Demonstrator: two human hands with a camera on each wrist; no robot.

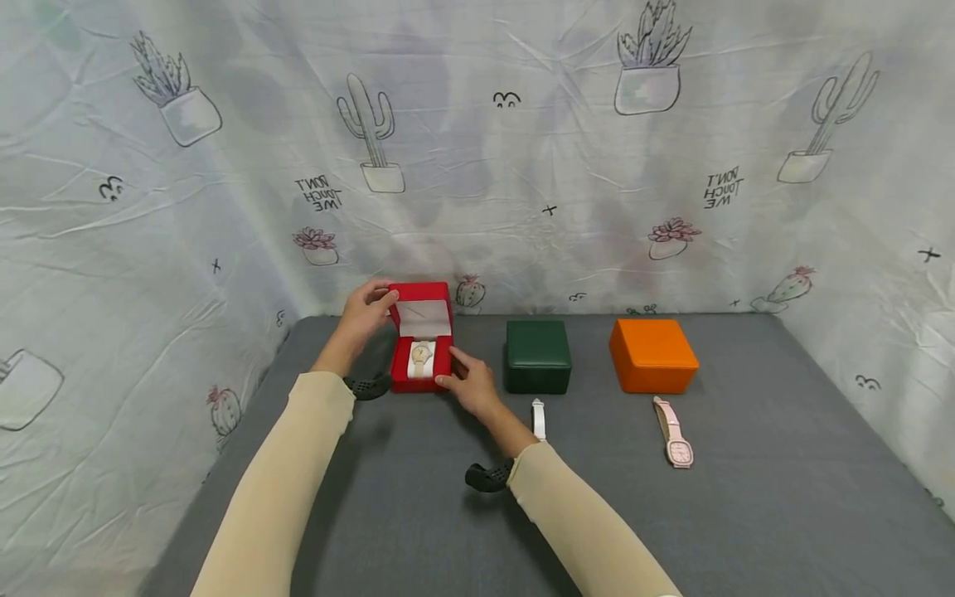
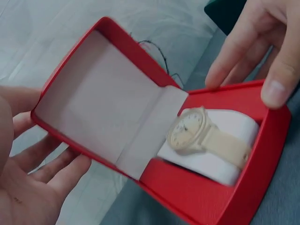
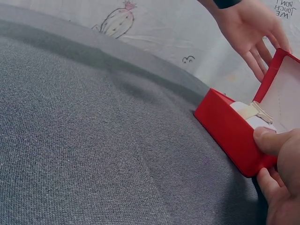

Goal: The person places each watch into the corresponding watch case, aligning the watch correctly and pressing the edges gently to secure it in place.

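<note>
A red watch box (image 1: 443,365) stands on the grey table with its lid (image 1: 418,291) raised, showing a pale lining. Inside, a cream wristwatch (image 2: 188,131) is wrapped round a white cushion (image 2: 234,119). My left hand (image 1: 362,313) holds the lid at its left edge, thumb at the edge and other fingers spread behind. At the box's front right corner, my right hand (image 1: 477,388) grips the base, its thumb (image 3: 269,141) on the front wall and its other fingers along the side.
To the right of the red box stand a closed green box (image 1: 537,356) and a closed orange box (image 1: 655,356). A white watch strap (image 1: 539,419) lies partly behind my right forearm. In front of the orange box lies a pink wristwatch (image 1: 675,435). A patterned cloth (image 1: 507,166) hangs behind.
</note>
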